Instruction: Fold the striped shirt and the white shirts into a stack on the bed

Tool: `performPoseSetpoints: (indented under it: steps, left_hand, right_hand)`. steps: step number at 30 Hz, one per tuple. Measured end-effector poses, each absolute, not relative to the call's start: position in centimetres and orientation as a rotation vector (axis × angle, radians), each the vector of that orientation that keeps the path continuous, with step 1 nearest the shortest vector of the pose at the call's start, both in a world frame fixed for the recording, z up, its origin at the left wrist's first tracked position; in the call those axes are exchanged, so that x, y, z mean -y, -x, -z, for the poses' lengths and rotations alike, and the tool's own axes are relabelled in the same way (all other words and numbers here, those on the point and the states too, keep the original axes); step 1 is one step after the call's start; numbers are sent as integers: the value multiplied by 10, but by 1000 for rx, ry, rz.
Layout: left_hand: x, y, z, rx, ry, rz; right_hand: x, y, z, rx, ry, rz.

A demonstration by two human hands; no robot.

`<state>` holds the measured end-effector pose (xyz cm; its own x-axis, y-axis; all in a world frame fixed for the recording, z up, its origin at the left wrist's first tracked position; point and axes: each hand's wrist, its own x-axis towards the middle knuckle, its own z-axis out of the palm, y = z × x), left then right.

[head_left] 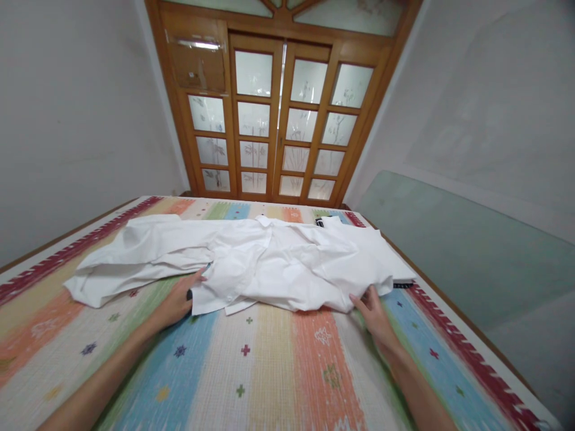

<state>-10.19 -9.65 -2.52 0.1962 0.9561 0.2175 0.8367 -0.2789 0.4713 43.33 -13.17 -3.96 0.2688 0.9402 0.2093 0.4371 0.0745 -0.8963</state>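
A white shirt (287,269) lies spread and wrinkled across the striped cover, one sleeve (121,263) stretching out to the left. At the shirt's left near edge is my left hand (182,297), its fingers closed on the cloth and partly hidden under it. A small dark thing shows beside those fingers; I cannot make out what it is. On the right, my right hand (371,305) pinches the near edge of the shirt, with the thumb in front and the other fingers partly behind the fabric.
The striped, patterned cover (269,371) lies under everything. Right of the shirt is a white folded pile (395,263) with a black patterned edge. A pale green panel (471,251) leans along the right wall. Wooden glazed doors (278,120) stand beyond the far edge.
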Motion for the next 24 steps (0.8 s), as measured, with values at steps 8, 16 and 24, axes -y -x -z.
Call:
performPoseSetpoints:
  steps: [8, 16, 24]
  left_hand:
    - [85, 67, 0, -1621, -1777, -994]
    - [102, 67, -48, -1590, -1446, -1402]
    - [125, 77, -109, -1995, -1142, -1747]
  right_hand:
    - [117, -397, 12, 762, 981, -1130]
    - [104, -405, -11, 688, 1022, -1014]
    - [123, -434, -68, 766, 1090, -749]
